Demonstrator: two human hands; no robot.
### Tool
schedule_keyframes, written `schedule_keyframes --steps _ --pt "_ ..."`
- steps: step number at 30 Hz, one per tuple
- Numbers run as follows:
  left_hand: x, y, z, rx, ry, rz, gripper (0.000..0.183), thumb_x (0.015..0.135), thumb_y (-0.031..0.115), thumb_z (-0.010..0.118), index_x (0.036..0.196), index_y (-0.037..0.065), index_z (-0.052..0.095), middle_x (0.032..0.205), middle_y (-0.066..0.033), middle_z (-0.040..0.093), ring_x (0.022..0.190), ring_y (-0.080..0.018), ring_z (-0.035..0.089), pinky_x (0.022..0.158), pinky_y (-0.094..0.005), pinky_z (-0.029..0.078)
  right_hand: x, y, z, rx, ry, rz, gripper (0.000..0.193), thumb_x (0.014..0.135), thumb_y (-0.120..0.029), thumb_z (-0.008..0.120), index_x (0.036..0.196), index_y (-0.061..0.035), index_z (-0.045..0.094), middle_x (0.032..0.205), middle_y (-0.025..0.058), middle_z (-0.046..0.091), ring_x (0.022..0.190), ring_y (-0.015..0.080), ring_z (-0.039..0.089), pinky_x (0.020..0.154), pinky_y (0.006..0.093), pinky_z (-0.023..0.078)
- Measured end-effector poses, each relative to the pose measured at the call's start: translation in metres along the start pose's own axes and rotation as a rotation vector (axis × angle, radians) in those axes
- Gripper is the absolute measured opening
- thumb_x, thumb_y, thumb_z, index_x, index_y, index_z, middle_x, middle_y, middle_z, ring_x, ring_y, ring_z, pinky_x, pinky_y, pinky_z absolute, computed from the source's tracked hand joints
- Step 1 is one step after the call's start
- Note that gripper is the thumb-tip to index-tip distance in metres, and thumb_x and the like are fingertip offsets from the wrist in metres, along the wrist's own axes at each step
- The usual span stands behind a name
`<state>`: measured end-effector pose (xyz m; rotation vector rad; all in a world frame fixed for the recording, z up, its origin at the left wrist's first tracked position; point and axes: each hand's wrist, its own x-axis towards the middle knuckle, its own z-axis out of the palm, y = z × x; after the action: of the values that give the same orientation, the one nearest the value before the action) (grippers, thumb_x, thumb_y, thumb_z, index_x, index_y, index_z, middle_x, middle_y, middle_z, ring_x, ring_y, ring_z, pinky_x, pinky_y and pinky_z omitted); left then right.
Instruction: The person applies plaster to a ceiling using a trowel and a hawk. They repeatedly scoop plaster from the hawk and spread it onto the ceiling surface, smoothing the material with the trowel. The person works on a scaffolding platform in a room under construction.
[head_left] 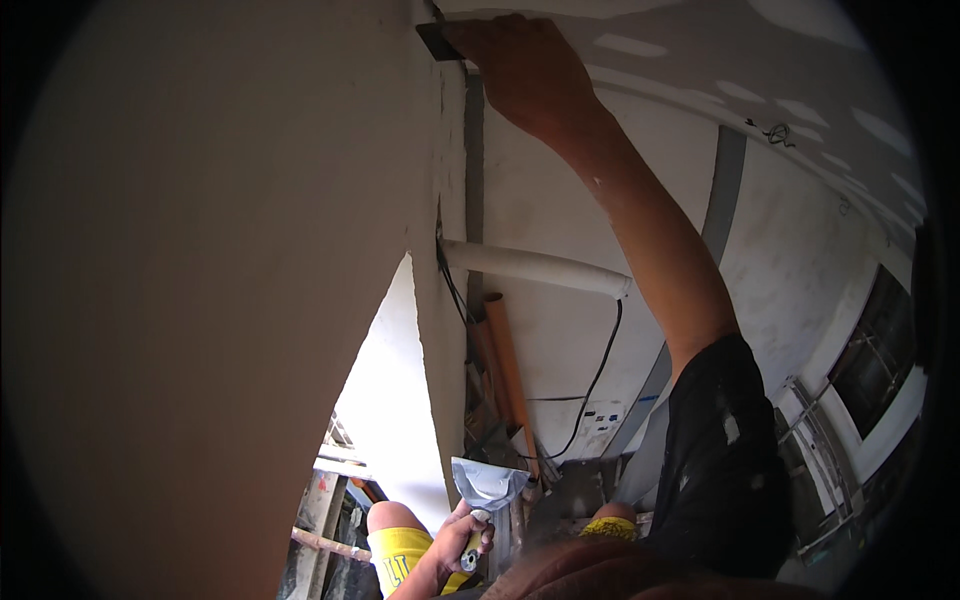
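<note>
My right hand [525,75] is raised high at the top of the view, its fingers closed around a small dark flat scraper [437,42]. The scraper's blade lies at the edge of the pale wall [200,200], close under the ceiling; whether it touches cannot be made out. Low in front of my body, my left hand [455,538] grips a wide putty knife [490,484] by its yellowish handle. Its broad blade points upward, with greyish-white paste smeared over it.
A white pipe [540,268] sticks out beside the wall, with a black cable [600,370] hanging from its end. Orange pipes [508,370] lean below it. Bright light comes through an opening [395,390]. Wires [778,133] dangle from the patched ceiling [700,50]. A dark window [875,350] is at right.
</note>
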<state>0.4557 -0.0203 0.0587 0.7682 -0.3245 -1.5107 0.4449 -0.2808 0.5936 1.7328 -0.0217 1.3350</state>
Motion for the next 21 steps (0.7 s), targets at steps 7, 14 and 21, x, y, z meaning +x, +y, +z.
schedule_keyframes --steps 7,14,21 --pt "-0.010 0.019 0.028 -0.178 -0.157 0.105 0.056 0.085 0.000 0.045 0.140 0.013 0.042 0.099 -0.0117 0.054 0.058 -0.0191 0.050 0.044 -0.0281 0.043 -0.158 -0.079 -0.088 1.436 -0.196 1.081 0.032 0.101 -0.011 0.058 0.133 -0.0078 0.058 0.122 0.0073 0.067 0.120 0.0198 0.060 0.110 0.0376 0.041" --pt "-0.044 0.044 0.091 -0.361 -0.342 0.128 0.072 0.083 0.000 0.044 0.154 0.009 0.031 0.147 -0.0223 0.047 0.055 -0.0145 0.045 0.036 -0.0224 0.045 -0.303 -0.167 -0.141 2.150 0.124 1.601 0.054 0.095 -0.002 0.058 0.147 -0.0058 0.044 0.146 0.0085 0.052 0.140 0.0252 0.046 0.119 0.0459 0.032" --pt "-0.040 0.055 0.087 -0.443 -0.433 0.111 0.074 0.084 -0.001 0.041 0.156 0.007 0.027 0.151 -0.0291 0.042 0.051 -0.0128 0.047 0.034 -0.0203 0.046 -0.337 -0.225 -0.154 2.058 0.063 1.641 0.014 0.093 0.004 0.057 0.105 -0.0016 0.063 0.107 0.0080 0.067 0.100 0.0135 0.064 0.096 0.0341 0.050"
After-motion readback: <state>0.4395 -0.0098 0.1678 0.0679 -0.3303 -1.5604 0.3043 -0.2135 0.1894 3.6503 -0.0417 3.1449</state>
